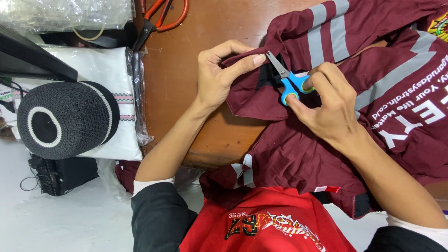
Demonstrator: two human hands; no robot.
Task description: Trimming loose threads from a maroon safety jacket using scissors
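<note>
Small scissors at a pinched fold of maroon garment, upper centre of frame.

Left hand pinches the maroon garment taut on the table; right hand grips the blue-handled scissors. Blades look near shut, long axis pointing up-left toward the thumb. Best kept taut, snipping with tips only.

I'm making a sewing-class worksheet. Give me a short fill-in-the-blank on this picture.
1. The right hand holds small ____ with blue handles.
2. The left hand pinches a fold of the ____ garment.
3. The big scissors at the table's far edge have ____ handles.
4. The round knitted cap is black and ____.

Missing words: scissors; maroon; orange; white
</note>
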